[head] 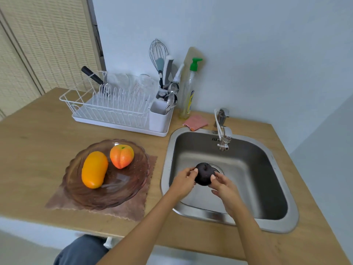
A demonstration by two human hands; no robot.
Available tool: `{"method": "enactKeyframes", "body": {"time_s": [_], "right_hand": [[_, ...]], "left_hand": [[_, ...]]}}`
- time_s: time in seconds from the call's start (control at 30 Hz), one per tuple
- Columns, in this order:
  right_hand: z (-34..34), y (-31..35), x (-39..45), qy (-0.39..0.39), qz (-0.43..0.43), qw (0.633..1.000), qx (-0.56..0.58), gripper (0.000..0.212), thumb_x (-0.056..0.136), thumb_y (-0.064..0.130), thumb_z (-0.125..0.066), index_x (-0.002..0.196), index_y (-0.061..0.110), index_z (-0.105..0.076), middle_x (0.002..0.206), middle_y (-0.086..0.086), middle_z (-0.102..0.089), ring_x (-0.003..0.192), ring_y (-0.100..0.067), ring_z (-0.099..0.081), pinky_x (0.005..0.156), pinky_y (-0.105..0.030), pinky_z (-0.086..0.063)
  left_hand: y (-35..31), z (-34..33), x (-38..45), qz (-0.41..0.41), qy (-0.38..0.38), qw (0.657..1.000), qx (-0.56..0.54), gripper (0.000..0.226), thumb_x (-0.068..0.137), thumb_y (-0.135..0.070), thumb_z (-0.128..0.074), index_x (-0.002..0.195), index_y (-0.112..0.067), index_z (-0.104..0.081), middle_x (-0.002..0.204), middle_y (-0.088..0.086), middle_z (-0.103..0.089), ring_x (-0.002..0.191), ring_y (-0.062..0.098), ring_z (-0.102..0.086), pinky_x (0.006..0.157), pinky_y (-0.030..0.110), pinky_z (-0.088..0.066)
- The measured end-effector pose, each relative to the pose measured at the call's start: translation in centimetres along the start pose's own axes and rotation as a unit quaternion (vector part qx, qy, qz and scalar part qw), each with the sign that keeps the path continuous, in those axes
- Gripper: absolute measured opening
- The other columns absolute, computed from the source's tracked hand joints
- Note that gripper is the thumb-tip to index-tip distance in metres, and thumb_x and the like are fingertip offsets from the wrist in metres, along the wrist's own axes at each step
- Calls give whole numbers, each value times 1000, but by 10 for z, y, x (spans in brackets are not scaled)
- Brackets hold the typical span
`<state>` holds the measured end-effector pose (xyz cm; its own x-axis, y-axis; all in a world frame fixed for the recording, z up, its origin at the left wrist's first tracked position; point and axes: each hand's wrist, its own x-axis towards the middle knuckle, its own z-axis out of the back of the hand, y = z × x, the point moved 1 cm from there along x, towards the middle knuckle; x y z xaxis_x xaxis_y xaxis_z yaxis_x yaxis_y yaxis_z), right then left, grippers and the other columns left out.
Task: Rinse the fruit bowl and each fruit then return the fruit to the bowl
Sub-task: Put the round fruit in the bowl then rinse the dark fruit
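Observation:
A dark round fruit (204,173) hangs over the steel sink (267,205), just in front of the drain. My left hand (183,181) grips its left side and my right hand (222,185) grips its right side. Left of the sink, a brown glass fruit bowl (118,190) rests on a brown cloth (133,209). Inside the bowl lie an orange mango (94,169) and a peach (121,155). The faucet (223,137) stands at the sink's back rim, and no water is visible coming from it.
A white dish rack (112,106) with glassware, a utensil holder and a whisk stands at the back of the wooden counter (30,150). A soap bottle (188,94) and a pink sponge cloth (195,122) sit behind the sink. The wall is close behind.

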<state>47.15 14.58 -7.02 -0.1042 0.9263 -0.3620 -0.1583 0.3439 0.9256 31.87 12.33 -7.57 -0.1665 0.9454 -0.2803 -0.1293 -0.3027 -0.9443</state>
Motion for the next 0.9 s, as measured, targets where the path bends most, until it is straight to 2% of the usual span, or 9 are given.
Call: {"method": "enactKeyframes", "body": {"time_s": [0.13, 0.27, 0.33, 0.4, 0.53, 0.63, 0.7, 0.77, 0.9], "right_hand": [[-29, 32, -13, 25, 55, 998, 4, 37, 94, 22, -60, 130, 18, -51, 117, -8, -65, 103, -22, -65, 88, -33, -50], [-73, 62, -22, 61, 101, 993, -26, 30, 92, 24, -63, 120, 22, -52, 109, -12, -66, 99, -23, -65, 89, -36, -52], [-99, 74, -27, 95, 116, 987, -50, 27, 93, 21, -62, 118, 18, -53, 100, -10, -67, 91, -21, -64, 89, -37, -50], [-126, 82, -30, 126, 128, 980, -79, 23, 94, 21, -61, 115, 17, -55, 97, -11, -69, 87, -21, -63, 82, -33, -49], [-171, 78, -32, 176, 127, 964, -156, 20, 94, 23, -61, 112, 17, -55, 95, -6, -66, 76, -12, -63, 68, -17, -49], [-194, 68, -34, 201, 118, 950, -207, 25, 95, 22, -59, 117, 13, -55, 99, -6, -63, 75, -13, -63, 81, -31, -56], [-204, 61, -32, 209, 109, 944, -231, 33, 96, 20, -58, 125, 6, -55, 97, -7, -62, 79, -20, -65, 88, -40, -56], [-210, 56, -30, 210, 106, 938, -255, 36, 96, 19, -57, 128, 3, -55, 101, -7, -61, 91, -26, -67, 92, -44, -54], [-221, 51, -23, 205, 108, 921, -313, 40, 94, 22, -57, 131, 7, -56, 115, -8, -63, 115, -26, -60, 100, -43, -50]], "left_hand": [[-26, 39, -24, -58, -63, 996, -28, 33, 99, -32, -47, 128, -17, -50, 116, 3, -60, 97, 14, -61, 83, 20, -50], [-35, 93, -48, -67, -127, 990, -5, 32, 96, -34, -51, 125, -20, -54, 114, 0, -65, 98, 14, -63, 94, 32, -51], [-34, 119, -63, -75, -154, 985, 18, 30, 98, -31, -49, 124, -20, -56, 112, -4, -64, 102, 12, -61, 92, 29, -49], [-30, 143, -76, -67, -183, 980, 51, 30, 99, -29, -46, 125, -19, -56, 112, -6, -62, 105, 12, -59, 88, 26, -45], [-10, 179, -95, -27, -229, 968, 99, 33, 98, -27, -48, 126, -12, -57, 118, 5, -66, 103, 18, -60, 84, 27, -43], [7, 189, -108, 3, -238, 965, 108, 36, 99, -23, -47, 132, -10, -53, 127, 7, -62, 113, 22, -58, 86, 24, -39], [16, 190, -114, 19, -236, 965, 116, 39, 99, -22, -46, 136, -10, -50, 131, 8, -59, 119, 23, -55, 87, 22, -38], [24, 190, -117, 35, -227, 966, 123, 42, 100, -23, -46, 140, -10, -46, 135, 9, -58, 122, 24, -54, 88, 22, -39], [27, 188, -118, 43, -225, 965, 132, 44, 100, -19, -45, 142, -8, -42, 134, 12, -57, 122, 26, -54, 83, 22, -36]]}}
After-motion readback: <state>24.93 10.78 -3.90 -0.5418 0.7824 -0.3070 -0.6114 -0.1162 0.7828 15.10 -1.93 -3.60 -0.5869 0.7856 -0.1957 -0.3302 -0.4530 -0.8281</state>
